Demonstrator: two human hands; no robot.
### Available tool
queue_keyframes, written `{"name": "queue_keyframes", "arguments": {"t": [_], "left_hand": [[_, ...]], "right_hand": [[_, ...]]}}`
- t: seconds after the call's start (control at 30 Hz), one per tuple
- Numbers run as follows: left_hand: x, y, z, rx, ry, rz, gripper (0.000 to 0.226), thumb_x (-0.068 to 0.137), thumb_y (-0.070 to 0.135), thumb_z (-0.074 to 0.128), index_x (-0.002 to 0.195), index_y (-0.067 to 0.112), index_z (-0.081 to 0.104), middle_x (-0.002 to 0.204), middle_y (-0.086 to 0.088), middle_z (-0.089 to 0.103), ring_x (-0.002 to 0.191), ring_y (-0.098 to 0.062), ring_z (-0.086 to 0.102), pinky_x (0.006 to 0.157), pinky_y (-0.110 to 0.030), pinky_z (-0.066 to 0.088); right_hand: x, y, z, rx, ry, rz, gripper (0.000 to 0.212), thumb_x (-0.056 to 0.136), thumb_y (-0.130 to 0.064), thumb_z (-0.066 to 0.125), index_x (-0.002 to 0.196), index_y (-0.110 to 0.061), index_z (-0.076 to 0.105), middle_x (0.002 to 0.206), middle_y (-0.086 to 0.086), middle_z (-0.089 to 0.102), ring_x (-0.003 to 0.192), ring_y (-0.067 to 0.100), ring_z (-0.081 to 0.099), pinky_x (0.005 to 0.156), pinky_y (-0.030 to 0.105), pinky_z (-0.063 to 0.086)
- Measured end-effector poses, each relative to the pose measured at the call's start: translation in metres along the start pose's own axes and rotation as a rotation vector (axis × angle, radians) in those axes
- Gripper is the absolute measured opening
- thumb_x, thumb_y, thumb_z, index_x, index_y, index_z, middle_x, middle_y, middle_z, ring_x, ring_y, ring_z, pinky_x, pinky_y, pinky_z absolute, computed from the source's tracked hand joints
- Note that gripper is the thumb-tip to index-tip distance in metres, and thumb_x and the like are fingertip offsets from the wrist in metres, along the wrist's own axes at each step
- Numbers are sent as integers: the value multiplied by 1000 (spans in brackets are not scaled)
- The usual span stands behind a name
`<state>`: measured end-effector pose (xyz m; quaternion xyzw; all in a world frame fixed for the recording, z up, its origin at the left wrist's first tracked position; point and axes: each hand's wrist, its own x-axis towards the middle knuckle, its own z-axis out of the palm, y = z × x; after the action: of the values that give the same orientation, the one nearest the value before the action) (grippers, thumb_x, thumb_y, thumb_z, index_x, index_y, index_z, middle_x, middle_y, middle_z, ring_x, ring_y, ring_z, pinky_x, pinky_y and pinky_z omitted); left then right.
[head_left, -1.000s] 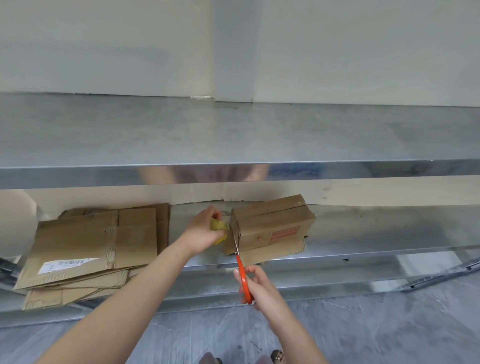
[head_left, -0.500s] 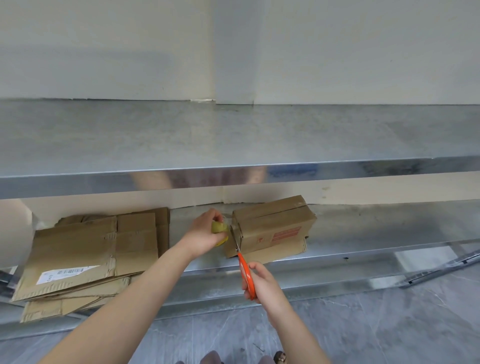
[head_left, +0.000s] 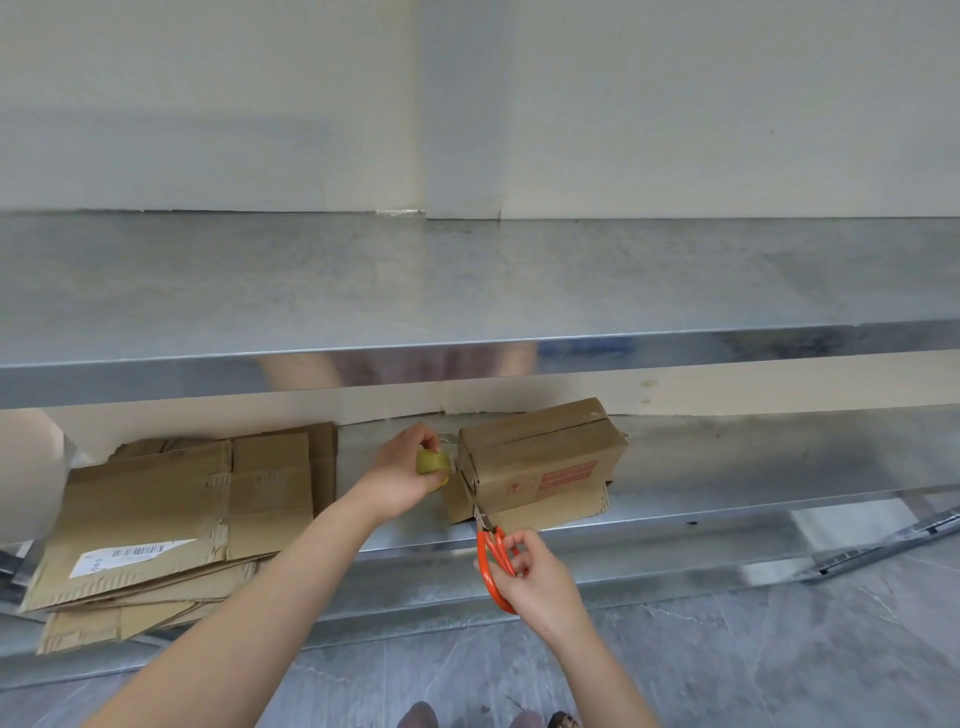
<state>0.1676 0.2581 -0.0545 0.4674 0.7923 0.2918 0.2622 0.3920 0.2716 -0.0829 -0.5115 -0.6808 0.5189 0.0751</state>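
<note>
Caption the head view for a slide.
Left hand holds a tape roll beside a cardboard box on a metal shelf; right hand grips orange scissors.

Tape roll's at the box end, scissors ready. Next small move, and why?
Probably lift the orange-handled scissors and snip the tape: the left hand holds the yellowish tape roll beside the left end of the brown cardboard box, and the right hand has the blades low at that corner.

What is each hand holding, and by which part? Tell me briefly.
The left hand grips a yellowish tape roll around its outside. The right hand holds orange scissors by their handle loops, blades at the cardboard box.
</note>
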Motion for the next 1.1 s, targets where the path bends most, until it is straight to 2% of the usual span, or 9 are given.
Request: {"name": "queue_keyframes", "arguments": {"t": [0.1, 0.27, 0.4, 0.5, 0.63, 0.73, 0.87, 1.03, 1.1], "left_hand": [[0, -2, 0, 0, -2, -1, 29, 79, 16, 73, 97, 14, 51, 100, 0, 55, 90, -21, 51, 68, -25, 38], [0, 2, 0, 18, -6, -29, 28, 79, 21, 72, 95, 20, 49, 98, 3, 54, 87, -19, 51, 66, -23, 40], [-2, 4, 2, 16, 28, -62, 28, 79, 18, 72, 94, 19, 49, 98, 2, 54, 85, -18, 49, 62, -19, 36], [-3, 7, 3, 24, 51, -85, 27, 79, 18, 73, 94, 19, 49, 98, 2, 53, 86, -18, 49, 62, -16, 34], [-9, 13, 8, 35, 77, -105, 27, 79, 19, 73, 92, 18, 49, 97, 0, 53, 87, -20, 50, 65, -19, 37], [-13, 18, 14, 31, 96, -129, 27, 80, 21, 72, 93, 18, 49, 95, 1, 53, 86, -20, 51, 68, -24, 39], [-15, 23, 16, 16, 131, -162, 29, 79, 23, 74, 94, 19, 49, 97, 2, 53, 87, -20, 51, 68, -29, 39], [-21, 25, 23, 8, 180, -202, 29, 79, 19, 75, 96, 14, 52, 97, -3, 56, 89, -24, 52, 68, -29, 36], [-23, 27, 23, -1, 181, -206, 29, 79, 18, 74, 97, 14, 52, 98, -4, 56, 89, -25, 52, 70, -30, 37]], "right_hand": [[-12, 13, -12, -180, 69, -76, 33, 72, -56, 67, 94, -43, 48, 75, -27, 63, 66, -2, 62, 55, 19, 47], [-21, 55, -58, -372, 349, -161, 44, 69, -69, 60, 106, -53, 42, 97, -32, 60, 83, -9, 62, 79, 32, 52], [-11, 90, -96, -400, 483, -105, 44, 73, -62, 65, 110, -53, 43, 108, -28, 56, 93, -4, 61, 85, 40, 46], [11, 102, -127, -260, 562, 19, 44, 77, -67, 62, 114, -47, 49, 114, -24, 60, 104, 5, 62, 92, 47, 46], [57, 106, -161, -308, 493, 133, 55, 84, -58, 61, 129, -28, 51, 129, 2, 58, 121, 26, 54, 98, 51, 43], [85, 102, -171, -376, 401, 188, 66, 85, -55, 61, 139, -21, 45, 138, 10, 49, 127, 32, 47, 102, 50, 40], [109, 99, -175, -393, 317, 126, 66, 85, -49, 65, 140, -19, 45, 143, 10, 45, 131, 31, 43, 103, 50, 41], [105, 100, -174, -672, 205, 49, 69, 93, -58, 43, 152, -29, 22, 159, -4, 23, 144, 24, 18, 108, 52, 32], [96, 99, -172, -731, 236, -52, 64, 96, -57, 37, 152, -31, 23, 160, -6, 20, 148, 20, 12, 113, 51, 27]]}}
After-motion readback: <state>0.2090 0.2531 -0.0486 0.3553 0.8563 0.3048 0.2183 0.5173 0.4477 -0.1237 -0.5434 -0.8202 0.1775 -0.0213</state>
